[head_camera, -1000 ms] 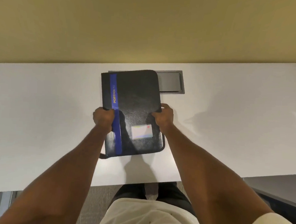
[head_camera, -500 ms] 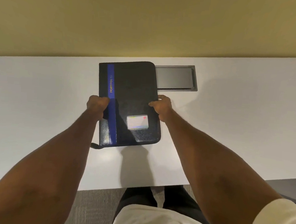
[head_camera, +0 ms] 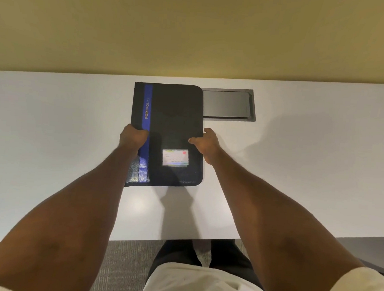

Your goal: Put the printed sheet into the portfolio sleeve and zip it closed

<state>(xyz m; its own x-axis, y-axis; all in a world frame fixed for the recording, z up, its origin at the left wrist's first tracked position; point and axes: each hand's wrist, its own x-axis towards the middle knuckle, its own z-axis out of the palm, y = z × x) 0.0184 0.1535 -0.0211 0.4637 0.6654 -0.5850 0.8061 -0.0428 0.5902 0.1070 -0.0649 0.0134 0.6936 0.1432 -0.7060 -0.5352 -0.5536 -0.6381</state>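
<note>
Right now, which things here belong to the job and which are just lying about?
Job: black portfolio, cover closed, gripped at its sides by the left hand and right hand.
Just there: white desk, grey hatch set into it, yellow wall.

White desk (head_camera: 52,136), yellowish wall (head_camera: 193,33), grey, seemingly carpeted floor (head_camera: 123,265).

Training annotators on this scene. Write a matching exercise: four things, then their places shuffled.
1. black portfolio with blue stripe
2. grey rectangular metal desk hatch
3. left hand
4. white label card

A. set into the white desk
B. on the cover's near half
C. gripped at both side edges
D. gripping the left edge

Pairs: 1-C, 2-A, 3-D, 4-B
</note>
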